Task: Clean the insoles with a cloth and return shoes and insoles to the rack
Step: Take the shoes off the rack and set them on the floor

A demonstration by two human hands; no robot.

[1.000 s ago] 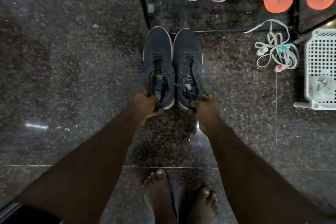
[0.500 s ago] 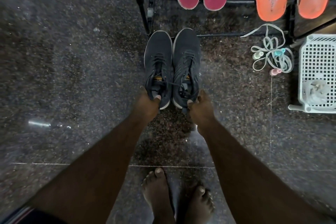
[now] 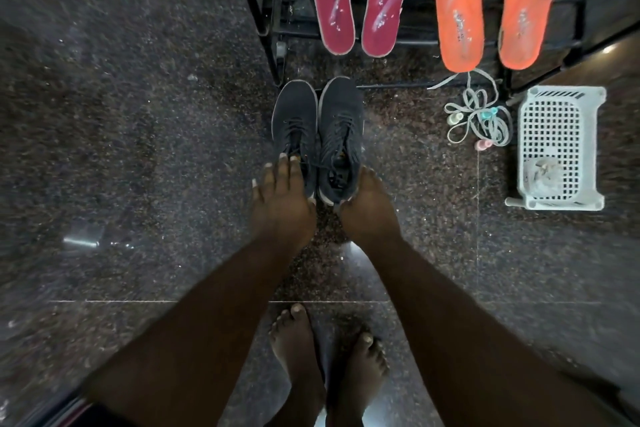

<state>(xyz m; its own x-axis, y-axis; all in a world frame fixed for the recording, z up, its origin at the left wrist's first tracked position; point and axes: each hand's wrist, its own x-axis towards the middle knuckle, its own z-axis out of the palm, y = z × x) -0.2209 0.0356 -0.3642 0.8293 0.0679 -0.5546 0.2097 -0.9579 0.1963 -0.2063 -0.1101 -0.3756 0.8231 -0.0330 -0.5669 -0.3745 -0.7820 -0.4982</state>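
Note:
Two dark grey lace-up shoes stand side by side on the floor, toes at the rack's foot: the left shoe (image 3: 294,114) and the right shoe (image 3: 341,114). My left hand (image 3: 282,198) lies over the left shoe's heel with straight fingers reaching onto its opening. My right hand (image 3: 367,204) cups the right shoe's heel, its fingers curled round the outer side. A pair of maroon insoles (image 3: 332,0) and a pair of orange insoles (image 3: 457,10) lie on the black metal rack (image 3: 263,10).
A white perforated basket (image 3: 568,92) with a crumpled pale cloth (image 3: 543,173) inside sits at the right. Loose pale laces (image 3: 481,118) and small bottles lie beside it. My bare feet (image 3: 294,350) stand on the dark speckled floor below the shoes.
Both shoes slid forward toward the rack. My left hand let go of its shoe's heel and its fingers straightened over the opening. My right hand stays at the other heel.

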